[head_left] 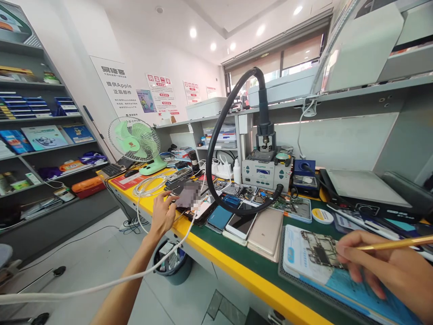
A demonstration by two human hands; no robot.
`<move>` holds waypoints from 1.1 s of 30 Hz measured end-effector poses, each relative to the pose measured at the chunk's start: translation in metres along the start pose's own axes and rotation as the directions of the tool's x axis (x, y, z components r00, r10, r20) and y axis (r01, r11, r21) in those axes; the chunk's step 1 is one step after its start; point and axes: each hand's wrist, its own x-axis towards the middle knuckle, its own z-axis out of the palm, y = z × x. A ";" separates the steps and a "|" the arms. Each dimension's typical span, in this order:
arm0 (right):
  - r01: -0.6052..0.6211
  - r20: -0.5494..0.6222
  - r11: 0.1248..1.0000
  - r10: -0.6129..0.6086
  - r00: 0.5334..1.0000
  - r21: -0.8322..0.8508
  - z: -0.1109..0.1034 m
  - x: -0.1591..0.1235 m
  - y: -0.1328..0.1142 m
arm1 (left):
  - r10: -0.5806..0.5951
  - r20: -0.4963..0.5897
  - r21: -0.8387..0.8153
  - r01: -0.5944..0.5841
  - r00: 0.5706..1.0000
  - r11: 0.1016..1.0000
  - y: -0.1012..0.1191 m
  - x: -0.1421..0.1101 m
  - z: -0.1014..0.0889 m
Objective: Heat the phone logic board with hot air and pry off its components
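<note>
At the left part of the bench, my left hand (164, 213) has its fingers closed at the near edge of a dark, flat phone (184, 197), whose face is partly blurred out. My right hand (382, 266) pinches a slim gold-coloured tool (397, 244); its working tip is hidden by the fingers. Under those fingers lies a phone circuit board (320, 249), on a blue and white booklet-like pad (297, 259). Between the hands are a blue phone (221, 216), a white phone (241, 222) and a gold phone (265, 228), lying flat.
A hot-air rework station (267, 174) with a thick black hose (210, 158) arches over the phones. A white cable (135, 272) crosses in front of my left arm. Further off are a green fan (133, 142) and a flat black-framed device (368, 189). A bin (174, 268) stands below.
</note>
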 end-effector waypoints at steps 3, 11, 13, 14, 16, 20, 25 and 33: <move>-0.024 0.056 0.999 0.022 0.998 0.044 -0.005 0.007 0.009 | 0.000 0.017 -0.007 0.000 1.000 1.000 -0.002 0.005 0.001; -0.194 0.083 0.933 0.177 0.981 0.303 0.000 0.007 0.004 | -0.008 0.129 0.028 0.005 0.992 1.000 -0.013 0.049 0.007; -0.231 0.090 0.905 0.213 0.973 0.357 0.000 0.006 0.000 | -0.004 0.153 0.028 0.000 0.988 1.000 -0.014 0.056 0.010; -0.243 0.086 0.896 0.228 0.970 0.372 0.000 0.006 -0.001 | -0.003 0.160 0.027 -0.001 0.987 1.000 -0.015 0.058 0.012; -0.256 0.082 0.889 0.244 0.966 0.379 0.000 0.005 -0.004 | -0.003 0.165 0.025 -0.001 0.986 1.000 -0.015 0.059 0.014; -0.277 0.091 0.883 0.262 0.961 0.378 0.000 0.004 -0.005 | -0.001 0.165 0.019 -0.002 0.986 1.000 -0.017 0.058 0.015; -0.272 0.067 0.881 0.267 0.961 0.387 0.001 0.007 -0.001 | -0.003 0.178 0.020 -0.001 0.984 1.000 -0.018 0.056 0.015; -0.235 -0.038 0.923 0.258 0.965 0.306 0.004 0.016 0.013 | -0.012 0.206 0.028 0.006 0.978 1.000 -0.013 0.057 0.014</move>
